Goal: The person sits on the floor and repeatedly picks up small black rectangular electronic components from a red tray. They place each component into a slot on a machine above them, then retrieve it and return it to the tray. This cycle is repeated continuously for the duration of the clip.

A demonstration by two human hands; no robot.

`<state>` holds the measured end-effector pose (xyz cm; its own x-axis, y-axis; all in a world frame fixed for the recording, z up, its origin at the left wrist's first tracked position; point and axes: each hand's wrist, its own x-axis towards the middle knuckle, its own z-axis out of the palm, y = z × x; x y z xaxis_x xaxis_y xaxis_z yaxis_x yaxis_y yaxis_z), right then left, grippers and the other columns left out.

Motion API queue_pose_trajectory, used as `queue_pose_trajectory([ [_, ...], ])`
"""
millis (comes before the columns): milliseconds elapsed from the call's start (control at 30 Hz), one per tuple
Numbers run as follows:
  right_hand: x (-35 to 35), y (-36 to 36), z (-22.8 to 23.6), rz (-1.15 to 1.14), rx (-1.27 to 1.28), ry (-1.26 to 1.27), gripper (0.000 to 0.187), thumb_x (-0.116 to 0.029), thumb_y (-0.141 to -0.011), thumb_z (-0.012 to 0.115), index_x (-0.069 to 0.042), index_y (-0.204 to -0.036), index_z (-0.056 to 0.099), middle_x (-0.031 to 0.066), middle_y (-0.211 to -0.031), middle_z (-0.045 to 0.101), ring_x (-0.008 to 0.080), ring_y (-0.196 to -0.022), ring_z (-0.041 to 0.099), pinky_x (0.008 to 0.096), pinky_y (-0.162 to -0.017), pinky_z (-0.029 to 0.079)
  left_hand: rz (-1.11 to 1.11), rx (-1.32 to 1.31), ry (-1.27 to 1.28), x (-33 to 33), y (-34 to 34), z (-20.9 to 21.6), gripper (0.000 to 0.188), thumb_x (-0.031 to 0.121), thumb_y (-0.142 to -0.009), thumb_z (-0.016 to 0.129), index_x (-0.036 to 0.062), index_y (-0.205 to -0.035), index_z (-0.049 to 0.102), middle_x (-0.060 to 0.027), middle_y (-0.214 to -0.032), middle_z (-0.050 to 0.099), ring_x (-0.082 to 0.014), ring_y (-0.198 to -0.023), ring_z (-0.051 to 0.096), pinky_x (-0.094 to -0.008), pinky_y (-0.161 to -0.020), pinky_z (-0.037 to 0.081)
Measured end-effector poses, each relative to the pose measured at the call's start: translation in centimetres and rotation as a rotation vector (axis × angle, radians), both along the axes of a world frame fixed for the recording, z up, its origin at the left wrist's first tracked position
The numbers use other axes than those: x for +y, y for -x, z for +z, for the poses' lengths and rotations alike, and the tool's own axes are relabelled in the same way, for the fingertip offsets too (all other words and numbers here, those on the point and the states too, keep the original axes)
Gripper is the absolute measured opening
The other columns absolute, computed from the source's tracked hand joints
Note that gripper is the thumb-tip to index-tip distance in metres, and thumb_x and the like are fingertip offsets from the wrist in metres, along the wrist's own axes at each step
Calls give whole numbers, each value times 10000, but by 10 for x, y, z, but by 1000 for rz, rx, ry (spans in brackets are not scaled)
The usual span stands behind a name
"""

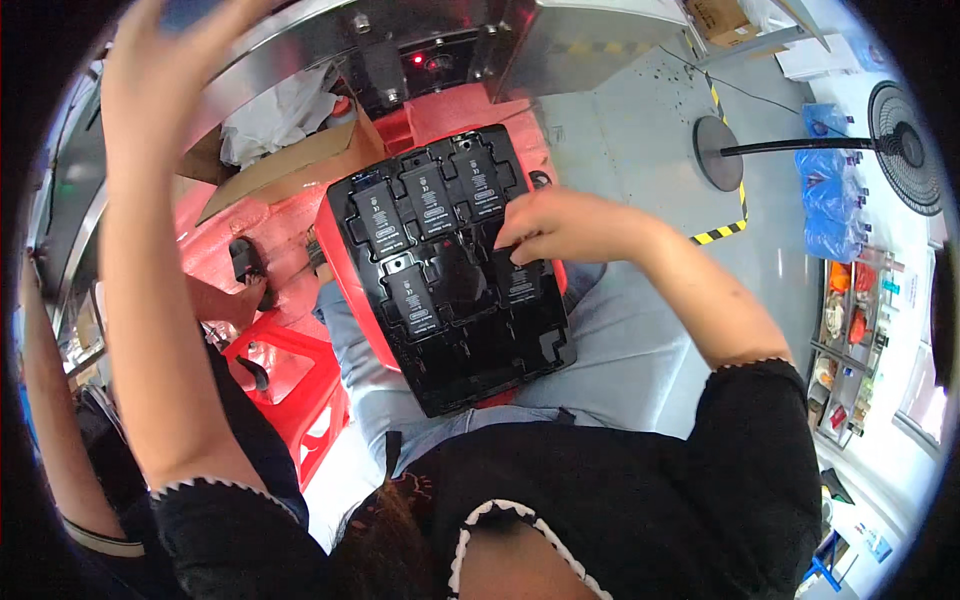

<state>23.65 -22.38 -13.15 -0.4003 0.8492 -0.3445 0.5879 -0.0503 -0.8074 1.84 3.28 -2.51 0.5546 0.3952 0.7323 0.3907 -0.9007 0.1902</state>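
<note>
A black moulded plastic tray lies tilted across my lap on something red. Several flat black batteries with pale printing sit in its pockets, among them one at the upper left, one at the upper right and one at the lower left. My right hand is over the tray's right side, thumb and fingers pinched at the upper edge of a flat black battery, partly covering it. My left hand is raised at the upper left, blurred, fingers apart and tips cut off by the picture's edge.
A metal machine with a red light stands ahead. An open cardboard box holds clear plastic bags. Another person's hand and a red stool are at left. A black fan stands at right.
</note>
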Motion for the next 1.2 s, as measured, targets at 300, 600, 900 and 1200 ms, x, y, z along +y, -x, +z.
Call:
queue_pose_trajectory([
  [300,-31,16,-42,-180,-335,-567,378,-129,-756,723,-84,-1126,664,94,-1164,582,316,-1140,522,434,-951,422,-244,594,653,-220,34,-142,847,212,-616,840,73,-1369,480,-151,-1369,448,-363,-1320,402,-612,-1126,225],
  [600,-100,49,-72,28,-609,-496,603,-285,-860,658,-150,-1414,463,72,-1530,348,277,-1426,298,577,-1128,237,-166,600,575,-240,38,-193,646,167,-805,682,9,-1385,445,-156,-1488,359,-336,-1441,246,-593,-1160,137],
  [900,-55,31,-18,-240,-370,-790,580,-204,-804,723,-123,-1344,530,138,-1443,438,335,-1327,421,498,-1065,352,-236,526,600,-246,11,-189,630,252,-871,623,12,-1414,413,-147,-1538,300,-317,-1459,209,-570,-1167,139],
  [1200,162,-14,117,-351,-441,-1377,522,-210,-868,628,13,-1321,497,239,-1347,450,357,-1245,454,405,-1057,373,-434,164,693,-232,17,-187,621,124,-841,664,24,-1404,419,-281,-1522,241,-455,-1413,256,-545,-1145,242],
])
